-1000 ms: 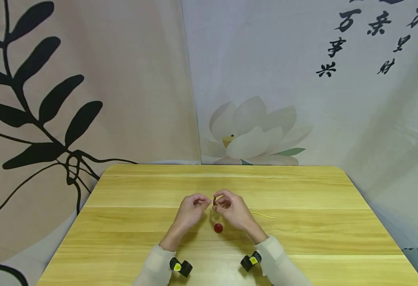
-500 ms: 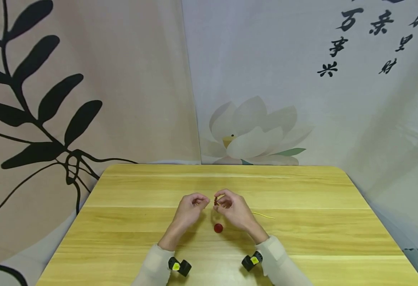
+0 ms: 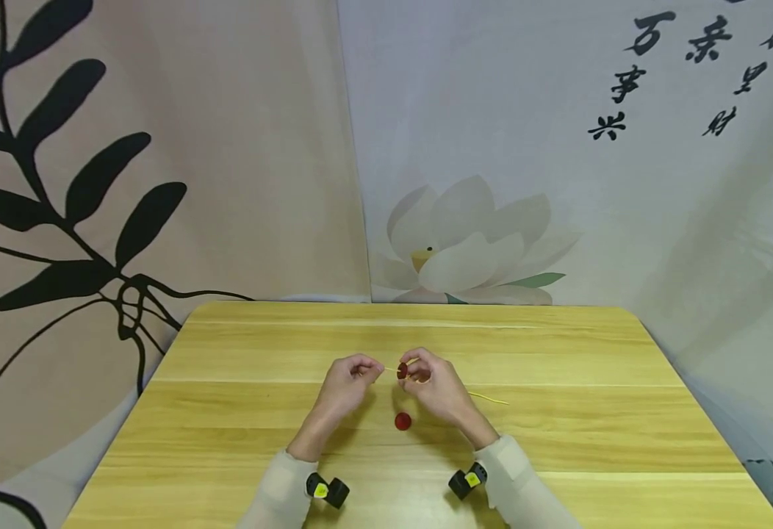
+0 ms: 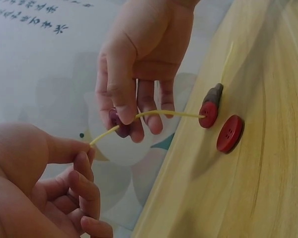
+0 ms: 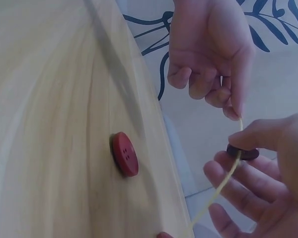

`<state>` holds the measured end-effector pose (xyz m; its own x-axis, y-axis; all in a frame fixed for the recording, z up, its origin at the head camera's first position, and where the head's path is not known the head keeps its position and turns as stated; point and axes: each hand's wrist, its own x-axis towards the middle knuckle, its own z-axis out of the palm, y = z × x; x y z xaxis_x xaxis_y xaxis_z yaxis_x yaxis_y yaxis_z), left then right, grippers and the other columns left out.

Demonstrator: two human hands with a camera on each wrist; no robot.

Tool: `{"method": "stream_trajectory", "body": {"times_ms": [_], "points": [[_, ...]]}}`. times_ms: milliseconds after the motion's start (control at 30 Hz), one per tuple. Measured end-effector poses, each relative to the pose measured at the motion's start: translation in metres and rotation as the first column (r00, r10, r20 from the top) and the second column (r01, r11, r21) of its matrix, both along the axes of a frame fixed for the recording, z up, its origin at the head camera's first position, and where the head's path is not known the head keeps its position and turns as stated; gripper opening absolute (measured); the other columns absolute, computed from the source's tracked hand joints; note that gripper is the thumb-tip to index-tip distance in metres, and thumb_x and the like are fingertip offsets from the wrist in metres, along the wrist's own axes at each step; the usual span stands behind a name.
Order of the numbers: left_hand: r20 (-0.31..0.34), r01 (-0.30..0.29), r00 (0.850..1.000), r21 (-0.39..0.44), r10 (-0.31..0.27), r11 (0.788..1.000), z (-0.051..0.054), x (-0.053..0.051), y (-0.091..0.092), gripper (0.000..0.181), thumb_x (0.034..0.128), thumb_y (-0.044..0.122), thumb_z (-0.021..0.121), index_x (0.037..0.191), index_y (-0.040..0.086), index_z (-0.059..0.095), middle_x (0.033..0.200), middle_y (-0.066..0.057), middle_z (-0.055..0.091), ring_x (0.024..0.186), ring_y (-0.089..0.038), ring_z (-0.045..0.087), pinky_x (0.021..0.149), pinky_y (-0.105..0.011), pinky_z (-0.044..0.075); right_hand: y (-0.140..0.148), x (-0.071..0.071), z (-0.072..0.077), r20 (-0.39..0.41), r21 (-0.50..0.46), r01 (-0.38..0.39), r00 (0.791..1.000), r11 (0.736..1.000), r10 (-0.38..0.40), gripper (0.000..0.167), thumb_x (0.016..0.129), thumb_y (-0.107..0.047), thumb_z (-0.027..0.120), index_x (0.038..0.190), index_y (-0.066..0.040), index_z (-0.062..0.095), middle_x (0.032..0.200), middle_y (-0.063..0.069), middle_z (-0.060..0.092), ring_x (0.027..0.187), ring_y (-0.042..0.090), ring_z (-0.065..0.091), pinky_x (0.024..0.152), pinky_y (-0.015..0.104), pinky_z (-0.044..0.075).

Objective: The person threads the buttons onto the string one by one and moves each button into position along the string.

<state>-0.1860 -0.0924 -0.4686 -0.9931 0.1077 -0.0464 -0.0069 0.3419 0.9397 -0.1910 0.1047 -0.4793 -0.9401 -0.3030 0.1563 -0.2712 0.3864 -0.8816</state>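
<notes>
A thin yellow cord (image 4: pixel 156 113) runs between my hands above the table. Its end is pinched between the thumb and index finger of my left hand (image 3: pixel 347 386). My right hand (image 3: pixel 436 386) holds a dark red button (image 4: pixel 120 124) by its edge, and the cord passes through it, as the right wrist view also shows at the button (image 5: pixel 244 152). Further along the cord, in the left wrist view, a red button (image 4: pixel 208 115) is strung against a dark brown piece (image 4: pixel 215 93) whose kind I cannot tell. A loose red button (image 3: pixel 403 421) with several holes lies on the table below my hands.
The wooden table (image 3: pixel 241 441) has its far edge against a cloth backdrop (image 3: pixel 261 147) printed with leaves, a flower and writing. A yellow cord tail (image 3: pixel 490 398) lies on the wood right of my right hand.
My left hand has moved slightly left and away from the right, so a stretch of cord now shows between them. The held button has turned to show more of its face.
</notes>
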Motion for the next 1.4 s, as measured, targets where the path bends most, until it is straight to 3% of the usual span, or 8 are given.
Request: {"method": "stream_trajectory", "body": {"times_ms": [333, 733, 1000, 1400], "points": [[0.009, -0.006, 1.0, 0.022, 0.006, 1.0, 0.0, -0.001, -0.003, 0.017, 0.0973, 0.016, 0.062, 0.1, 0.001, 0.071, 0.091, -0.013, 0.064, 0.076, -0.016, 0.051, 0.064, -0.026, 0.042, 0.004, -0.001, -0.001, 0.008, 0.0, 0.002, 1.0, 1.0, -0.002, 0.028, 0.086, 0.002, 0.07, 0.111, -0.008, 0.062, 0.099, 0.012, 0.075, 0.093, 0.021, 0.068, 0.092, 0.055, 0.047], [0.007, -0.021, 1.0, 0.012, 0.02, 1.0, 0.001, 0.0, -0.006, 0.018, 0.097, 0.016, 0.063, 0.1, 0.0, 0.071, 0.09, -0.013, 0.064, 0.075, -0.015, 0.051, 0.062, -0.025, 0.042, 0.009, -0.003, -0.004, 0.009, 0.014, -0.003, 1.0, 1.0, 0.003, 0.027, 0.086, 0.001, 0.071, 0.11, -0.009, 0.062, 0.1, 0.011, 0.075, 0.097, 0.025, 0.068, 0.094, 0.058, 0.046], [-0.004, -0.035, 0.999, 0.009, 0.035, 0.999, -0.001, 0.001, -0.009, 0.019, 0.0965, 0.017, 0.065, 0.099, 0.0, 0.071, 0.086, -0.01, 0.062, 0.074, -0.015, 0.05, 0.062, -0.024, 0.041, 0.014, -0.005, -0.007, -0.051, 0.081, 0.029, 0.998, 0.996, -0.025, 0.027, 0.084, -0.001, 0.075, 0.106, -0.014, 0.064, 0.097, -0.003, 0.07, 0.101, 0.022, 0.064, 0.091, 0.053, 0.048], [-0.002, -0.024, 1.0, 0.023, 0.024, 0.999, 0.001, 0.001, -0.01, 0.019, 0.0971, 0.017, 0.064, 0.1, -0.001, 0.07, 0.085, -0.008, 0.061, 0.072, -0.015, 0.048, 0.059, -0.024, 0.039, 0.018, -0.006, -0.007, -0.051, 0.082, 0.023, 0.998, 0.996, -0.019, 0.026, 0.085, -0.003, 0.075, 0.107, -0.013, 0.064, 0.101, -0.002, 0.071, 0.104, 0.024, 0.064, 0.096, 0.055, 0.045]]}}
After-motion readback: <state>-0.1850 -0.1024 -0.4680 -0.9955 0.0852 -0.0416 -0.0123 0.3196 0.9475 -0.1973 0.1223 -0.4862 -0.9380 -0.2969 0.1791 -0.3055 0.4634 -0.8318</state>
